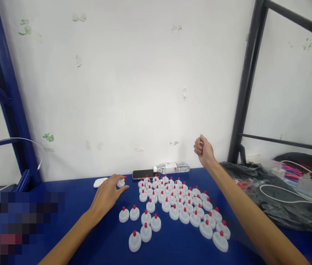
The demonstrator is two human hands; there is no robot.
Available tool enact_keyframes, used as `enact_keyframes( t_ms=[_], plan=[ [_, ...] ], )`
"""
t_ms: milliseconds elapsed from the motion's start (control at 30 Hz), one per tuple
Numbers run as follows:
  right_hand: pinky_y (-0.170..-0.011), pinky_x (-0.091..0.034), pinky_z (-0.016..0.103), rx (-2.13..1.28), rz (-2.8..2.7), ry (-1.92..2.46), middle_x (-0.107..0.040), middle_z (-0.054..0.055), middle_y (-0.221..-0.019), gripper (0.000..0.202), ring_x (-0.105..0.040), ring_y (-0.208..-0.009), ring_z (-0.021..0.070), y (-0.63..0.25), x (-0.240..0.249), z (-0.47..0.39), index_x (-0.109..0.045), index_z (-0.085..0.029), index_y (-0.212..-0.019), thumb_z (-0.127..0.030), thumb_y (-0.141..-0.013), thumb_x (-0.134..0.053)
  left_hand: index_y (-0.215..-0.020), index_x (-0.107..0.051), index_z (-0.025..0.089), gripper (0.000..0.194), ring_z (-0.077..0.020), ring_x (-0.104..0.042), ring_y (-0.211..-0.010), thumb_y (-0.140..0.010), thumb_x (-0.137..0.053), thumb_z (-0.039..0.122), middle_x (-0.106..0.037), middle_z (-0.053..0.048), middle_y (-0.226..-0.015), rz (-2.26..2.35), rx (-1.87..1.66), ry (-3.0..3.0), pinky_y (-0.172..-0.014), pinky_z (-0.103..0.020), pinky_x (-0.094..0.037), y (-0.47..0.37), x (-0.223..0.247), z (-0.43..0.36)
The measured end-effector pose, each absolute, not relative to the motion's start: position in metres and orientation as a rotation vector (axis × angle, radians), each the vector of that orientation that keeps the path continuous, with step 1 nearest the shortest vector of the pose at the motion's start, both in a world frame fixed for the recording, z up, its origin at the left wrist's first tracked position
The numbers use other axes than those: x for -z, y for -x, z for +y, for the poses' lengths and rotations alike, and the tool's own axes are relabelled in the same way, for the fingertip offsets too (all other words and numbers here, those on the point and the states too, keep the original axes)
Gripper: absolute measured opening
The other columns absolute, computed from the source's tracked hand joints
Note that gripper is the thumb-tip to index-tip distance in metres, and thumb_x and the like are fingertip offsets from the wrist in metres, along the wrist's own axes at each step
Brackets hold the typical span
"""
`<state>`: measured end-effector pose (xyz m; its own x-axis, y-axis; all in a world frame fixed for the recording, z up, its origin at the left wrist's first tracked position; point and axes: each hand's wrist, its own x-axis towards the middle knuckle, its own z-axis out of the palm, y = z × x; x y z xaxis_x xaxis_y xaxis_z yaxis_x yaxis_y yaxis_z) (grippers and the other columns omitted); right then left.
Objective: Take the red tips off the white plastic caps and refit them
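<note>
My left hand [108, 193] is closed around a small white bottle with a red tip [120, 182], thumb and fingers on its sides, at the left of the blue table. Many more such white bottles [184, 216] stand upright, red tips up, in slanting rows across the middle. A few of them, like the front bottle [135, 241], stand apart nearer to me. My right hand [204, 151] is raised over the back right of the table, in front of the wall, with its fingers curled in. Nothing shows in it.
A black phone [144, 174] and a clear water bottle [172, 168] lie along the wall. A white mouse-like object [100, 182] is left of my left hand. On the right are a dark plastic bag [271, 209] and white cables. Metal posts [245, 88] frame both sides.
</note>
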<state>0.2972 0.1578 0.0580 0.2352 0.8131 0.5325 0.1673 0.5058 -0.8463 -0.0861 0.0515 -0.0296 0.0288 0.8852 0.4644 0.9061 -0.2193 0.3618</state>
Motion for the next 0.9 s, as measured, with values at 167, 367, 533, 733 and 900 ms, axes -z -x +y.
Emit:
enact_keyframes(
  t_ms=[167, 367, 533, 733, 900],
  plan=[
    [-0.053, -0.032, 0.027, -0.431, -1.911, 0.963, -0.044, -0.002, -0.049, 0.062, -0.035, -0.045, 0.0097, -0.212, -0.058, 0.081, -0.046, -0.019, -0.054, -0.063, -0.097, -0.044, -0.123, -0.065, 0.026, 0.037, -0.0215, -0.066, -0.075, -0.096, -0.050, 0.046, -0.067, -0.003, -0.120, -1.764, 0.909, 2.216, -0.071, -0.035, -0.045, 0.075, 0.015, 0.036],
    [-0.069, -0.038, 0.033, -0.168, -2.366, 1.029, -0.066, 0.007, -0.066, 0.048, -0.059, -0.065, 0.0215, -0.123, -0.030, 0.060, -0.065, -0.019, -0.071, -0.052, -0.099, -0.044, -0.132, -0.061, 0.026, 0.042, -0.0255, -0.069, -0.098, -0.093, -0.058, 0.041, -0.071, -0.003, -0.123, -1.766, 0.966, 2.166, -0.079, -0.033, -0.046, 0.066, 0.012, 0.032],
    [-0.067, -0.039, 0.030, -0.093, -2.471, 1.070, -0.073, 0.007, -0.083, 0.050, -0.065, -0.077, 0.0221, -0.090, -0.030, 0.078, -0.070, -0.021, -0.089, -0.046, -0.104, -0.030, -0.108, -0.073, 0.028, 0.029, -0.0256, -0.067, -0.087, -0.087, -0.060, 0.043, -0.076, -0.004, -0.100, -1.917, 1.098, 2.075, -0.071, -0.031, -0.043, 0.072, 0.006, 0.032],
    [-0.071, -0.043, 0.033, -0.067, -2.527, 1.119, -0.076, 0.010, -0.091, 0.041, -0.068, -0.084, 0.0254, -0.070, -0.041, 0.087, -0.073, -0.019, -0.086, -0.037, -0.098, -0.038, -0.101, -0.078, 0.026, 0.033, -0.0204, -0.058, -0.065, -0.078, -0.063, 0.045, -0.069, -0.001, -0.071, -2.048, 1.286, 2.029, -0.060, -0.027, -0.034, 0.081, 0.007, 0.040],
    [-0.076, -0.048, 0.039, -0.136, -2.478, 1.209, -0.076, 0.017, -0.094, 0.046, -0.070, -0.090, 0.0312, -0.050, -0.039, 0.098, -0.075, -0.016, -0.084, -0.043, -0.096, -0.041, -0.088, -0.077, 0.019, 0.033, -0.0129, -0.038, -0.055, -0.074, -0.063, 0.045, -0.052, 0.004, -0.055, -2.116, 1.417, 2.060, -0.053, -0.026, -0.025, 0.088, 0.007, 0.042]
  ],
)
